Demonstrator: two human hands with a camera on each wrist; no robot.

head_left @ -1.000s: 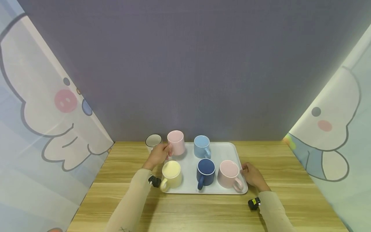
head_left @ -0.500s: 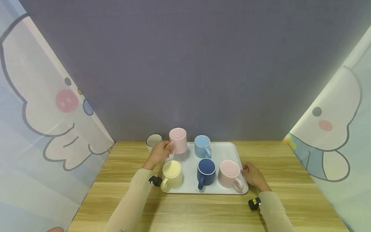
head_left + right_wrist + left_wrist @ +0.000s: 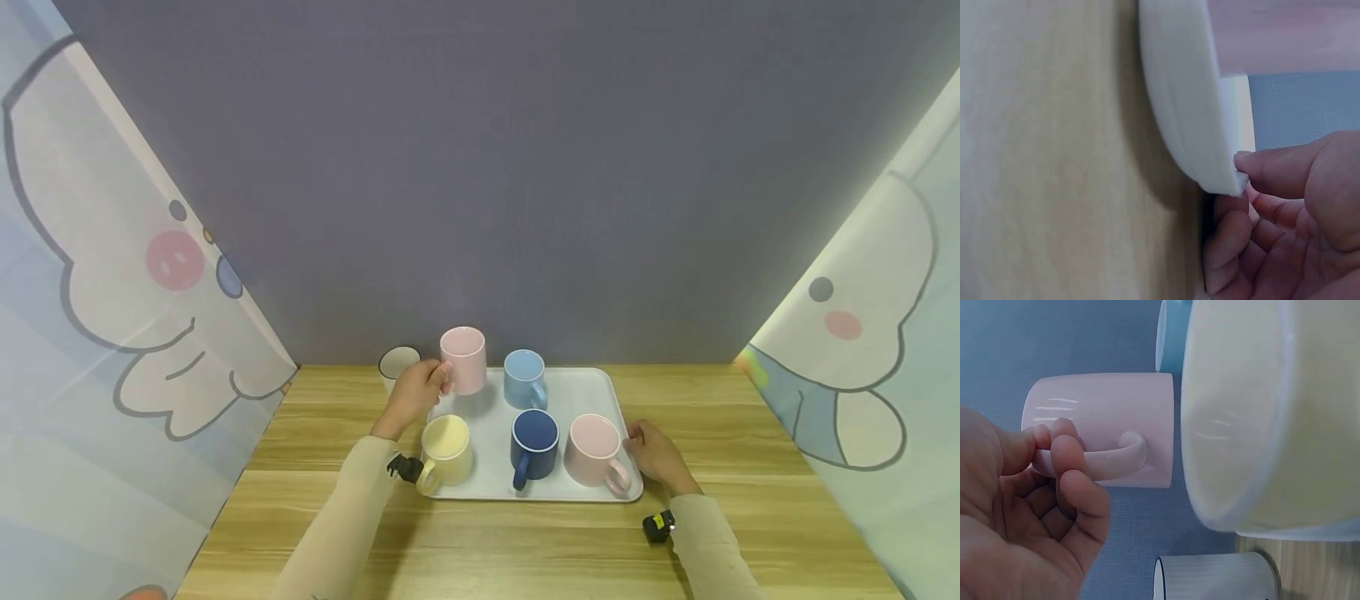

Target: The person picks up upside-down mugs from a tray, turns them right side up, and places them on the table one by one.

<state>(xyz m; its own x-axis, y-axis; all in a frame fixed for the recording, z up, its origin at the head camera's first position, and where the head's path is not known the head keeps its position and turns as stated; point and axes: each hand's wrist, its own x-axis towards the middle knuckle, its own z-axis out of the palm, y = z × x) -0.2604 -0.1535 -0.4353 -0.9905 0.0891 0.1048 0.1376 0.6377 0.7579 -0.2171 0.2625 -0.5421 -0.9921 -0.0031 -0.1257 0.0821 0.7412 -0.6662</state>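
My left hand (image 3: 415, 395) pinches the handle of a pink mug (image 3: 464, 362) and holds it upright above the back left of a white tray (image 3: 577, 387). In the left wrist view, thumb and curled fingers grip the handle of that pink mug (image 3: 1097, 406). With my right hand (image 3: 657, 454) I pinch the right rim of the tray; in the right wrist view the thumb lies over the tray edge (image 3: 1191, 94) and the fingers are beneath. On the tray stand a light blue mug (image 3: 523, 377), a yellow mug (image 3: 445, 450), a dark blue mug (image 3: 533, 446) and a second pink mug (image 3: 592, 450).
A white mug with a dark rim (image 3: 397, 364) stands just left of the tray, partly hidden behind my left hand. The wooden table (image 3: 495, 550) ends at a grey backdrop (image 3: 480, 167). Printed cloth panels (image 3: 150, 317) flank both sides.
The pink mug in my left hand has risen and shifted slightly right and farther back. My right hand keeps its grip on the tray, and the other mugs have not moved.
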